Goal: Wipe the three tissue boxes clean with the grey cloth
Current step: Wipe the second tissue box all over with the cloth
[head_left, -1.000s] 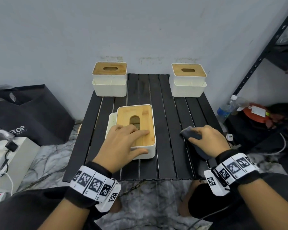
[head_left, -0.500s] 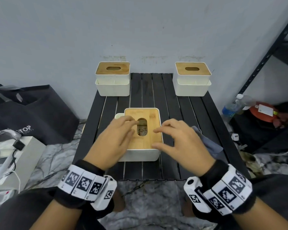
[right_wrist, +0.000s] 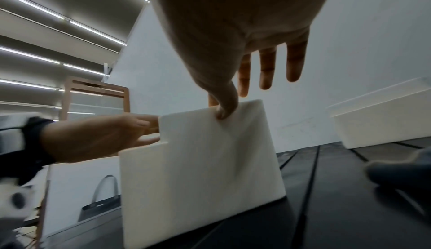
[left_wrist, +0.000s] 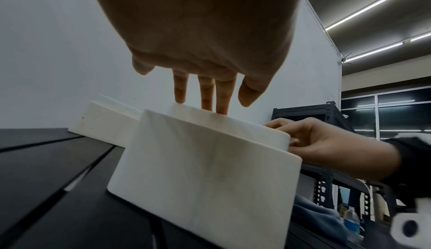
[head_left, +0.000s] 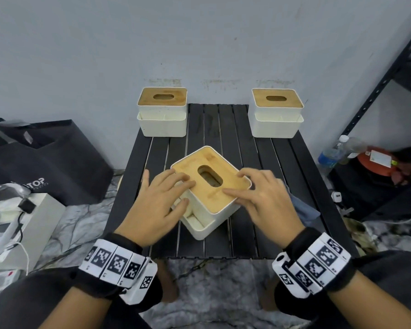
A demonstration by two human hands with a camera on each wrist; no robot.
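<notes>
The near tissue box, white with a wooden slotted lid, stands skewed on the black slatted table. My left hand lies with straight fingers on the lid's left part, above the box's side pocket. My right hand presses thumb and fingers on the lid's right corner. In the left wrist view the fingertips touch the box top. The right wrist view shows the thumb of my right hand on the box edge. The grey cloth lies loose on the table, right of the box. Two more boxes stand at the back left and back right.
A black bag and a white device sit on the floor to the left. A water bottle, a red object and a black shelf frame stand to the right. The wall is just behind the back boxes.
My right hand let go of the cloth and came over to the near box. Both hands have turned the box counter-clockwise, so its side pocket now faces me.
</notes>
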